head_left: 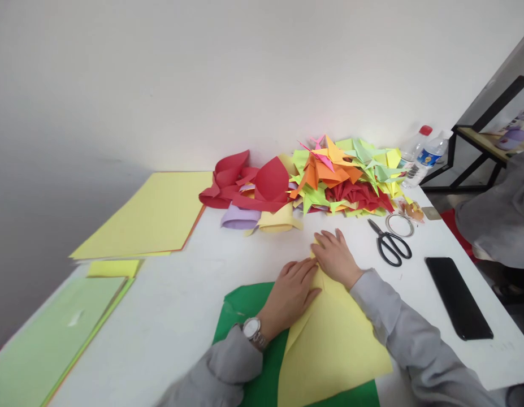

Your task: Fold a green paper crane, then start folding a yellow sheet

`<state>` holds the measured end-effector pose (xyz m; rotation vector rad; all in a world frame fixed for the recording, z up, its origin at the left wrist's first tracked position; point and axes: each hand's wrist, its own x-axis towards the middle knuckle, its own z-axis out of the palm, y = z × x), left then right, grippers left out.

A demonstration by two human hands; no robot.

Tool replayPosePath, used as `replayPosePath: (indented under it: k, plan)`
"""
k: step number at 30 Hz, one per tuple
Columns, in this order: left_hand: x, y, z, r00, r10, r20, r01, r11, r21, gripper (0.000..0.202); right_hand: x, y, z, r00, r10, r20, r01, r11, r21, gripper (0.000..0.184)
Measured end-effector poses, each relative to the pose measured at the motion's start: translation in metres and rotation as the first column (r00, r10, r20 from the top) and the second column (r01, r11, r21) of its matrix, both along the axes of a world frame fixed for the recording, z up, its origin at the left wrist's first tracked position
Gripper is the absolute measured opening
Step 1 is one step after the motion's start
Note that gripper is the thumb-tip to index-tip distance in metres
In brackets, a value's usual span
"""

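A yellow paper sheet [333,345] lies on a green sheet [262,316] at the near edge of the white table [181,305]. My left hand [292,291], with a wristwatch on its wrist, lies flat with fingers stretched out on the yellow sheet's upper left fold. My right hand [336,257] presses flat on the sheet's top corner, fingers spread. Both hands hold nothing; they only press the paper down.
A pile of folded coloured paper shapes [342,175] and red curled scraps [248,186] sits against the wall. Black scissors [389,243], a tape ring [399,224], a black phone [457,297] and two bottles [423,155] lie right. Yellow sheets [155,215] and green sheets [50,339] lie left.
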<state>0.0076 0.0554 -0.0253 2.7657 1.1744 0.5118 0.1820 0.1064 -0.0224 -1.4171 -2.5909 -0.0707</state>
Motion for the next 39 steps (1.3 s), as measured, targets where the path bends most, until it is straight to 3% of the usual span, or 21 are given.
replayPosePath:
  k: [14, 23, 39]
  plan:
    - [0.001, -0.002, -0.006, 0.987, 0.089, -0.136, -0.075, 0.992, 0.102, 0.052, -0.003, -0.001, 0.001, 1.0, -0.027, -0.006, 0.027, 1.0, -0.013, 0.018]
    - [0.005, -0.001, 0.006, 0.977, 0.063, -0.202, -0.039, 0.992, 0.121, 0.051, -0.002, -0.001, 0.004, 0.999, -0.033, -0.025, 0.033, 0.999, -0.026, 0.019]
    - [0.002, -0.021, -0.003, 0.959, 0.066, -0.275, 0.019, 0.955, 0.297, 0.041, -0.001, 0.0, 0.005, 0.999, -0.027, -0.017, 0.027, 1.0, 0.003, 0.02]
